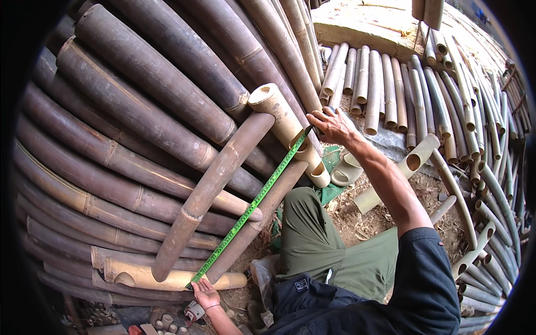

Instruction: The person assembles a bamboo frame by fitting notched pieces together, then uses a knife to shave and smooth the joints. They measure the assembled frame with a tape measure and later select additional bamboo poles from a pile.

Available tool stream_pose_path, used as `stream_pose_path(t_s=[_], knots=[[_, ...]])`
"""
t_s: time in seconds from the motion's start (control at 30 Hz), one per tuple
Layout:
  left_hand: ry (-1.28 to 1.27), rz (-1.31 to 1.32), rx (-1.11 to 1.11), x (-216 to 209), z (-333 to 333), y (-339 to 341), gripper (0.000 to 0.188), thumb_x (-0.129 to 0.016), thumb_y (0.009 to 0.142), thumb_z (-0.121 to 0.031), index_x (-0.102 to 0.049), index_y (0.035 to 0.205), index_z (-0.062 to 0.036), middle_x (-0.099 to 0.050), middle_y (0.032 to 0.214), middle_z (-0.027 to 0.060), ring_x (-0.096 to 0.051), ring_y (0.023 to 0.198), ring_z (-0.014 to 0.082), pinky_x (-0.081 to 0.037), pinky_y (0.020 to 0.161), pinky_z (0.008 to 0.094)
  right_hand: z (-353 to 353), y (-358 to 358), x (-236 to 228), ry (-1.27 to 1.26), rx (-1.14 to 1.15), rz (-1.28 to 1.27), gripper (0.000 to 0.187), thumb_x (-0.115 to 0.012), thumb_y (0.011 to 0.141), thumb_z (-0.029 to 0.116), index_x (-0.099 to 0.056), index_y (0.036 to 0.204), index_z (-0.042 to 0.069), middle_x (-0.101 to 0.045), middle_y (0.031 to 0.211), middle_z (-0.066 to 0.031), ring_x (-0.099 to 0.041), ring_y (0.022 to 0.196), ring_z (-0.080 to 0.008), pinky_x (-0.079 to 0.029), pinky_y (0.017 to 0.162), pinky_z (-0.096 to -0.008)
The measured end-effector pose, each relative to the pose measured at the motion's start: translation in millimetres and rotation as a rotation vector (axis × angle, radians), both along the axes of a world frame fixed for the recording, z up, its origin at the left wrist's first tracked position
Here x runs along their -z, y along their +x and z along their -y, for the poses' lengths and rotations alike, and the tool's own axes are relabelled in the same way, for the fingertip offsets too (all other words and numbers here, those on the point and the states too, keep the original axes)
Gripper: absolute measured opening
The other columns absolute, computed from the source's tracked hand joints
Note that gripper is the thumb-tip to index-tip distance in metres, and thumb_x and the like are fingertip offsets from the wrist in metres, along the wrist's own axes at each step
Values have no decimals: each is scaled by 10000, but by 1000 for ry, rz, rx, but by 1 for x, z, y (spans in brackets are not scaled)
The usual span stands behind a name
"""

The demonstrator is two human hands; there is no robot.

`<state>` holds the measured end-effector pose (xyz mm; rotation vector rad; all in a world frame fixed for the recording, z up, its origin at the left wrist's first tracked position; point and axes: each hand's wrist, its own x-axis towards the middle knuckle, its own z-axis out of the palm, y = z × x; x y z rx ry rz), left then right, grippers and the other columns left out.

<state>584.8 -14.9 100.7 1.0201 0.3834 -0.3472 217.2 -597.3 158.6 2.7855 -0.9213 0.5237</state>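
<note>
Tape measure (250,207), its blade bright green with dark markings along its length, runs taut and straight on a slant, with a small dark part showing at its upper end. It lies over a joined bamboo piece, beside and partly over a brown bamboo pole (267,209), reaching from a pale upper crosspiece (282,120) with cut holes to a yellowish lower crosspiece (162,276). A second brown pole (215,190) stands roughly alongside, to the left. The blade spans the gap between the two hands, which are well apart. The right hand (333,127) is closed around the upper end, back of the hand upward, its bare forearm stretched forward. The left hand (205,294), low near the lower crosspiece, is turned palm up with fingertips at the blade's lower end; whether they pinch it, I cannot tell.
</note>
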Motion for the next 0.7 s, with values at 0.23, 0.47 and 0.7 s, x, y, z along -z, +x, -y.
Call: stream_pose_path(t_s=[0.23, 0.47, 0.7], knots=[[-8, -3, -6, 4, -2, 5, 457, -671, 919, -314, -521, 1242, -26, -538, 1245, 28, -534, 1126, 128, -499, 960, 254, 1, 3, -3, 33, 20, -49, 721, -747, 743, 225, -423, 1383, 155, -502, 1259, -24, -474, 1179, -267, -443, 925, -523], [17, -7, -31, 0, -2, 3, 445, -675, 917, -312, -532, 1226, -26, -548, 1228, 32, -546, 1102, 131, -508, 948, 259, -3, 5, -3, 29, 25, -41, 741, -761, 729, 217, -426, 1388, 153, -493, 1289, -21, -465, 1194, -271, -436, 928, -534], [1, -3, 4, 4, 4, -2, 452, -679, 914, -310, -531, 1232, -25, -543, 1243, 32, -544, 1110, 130, -506, 948, 257, 1, -8, -4, 33, 48, -60, 746, -773, 714, 217, -438, 1376, 152, -497, 1293, -22, -472, 1186, -271, -444, 921, -512]])
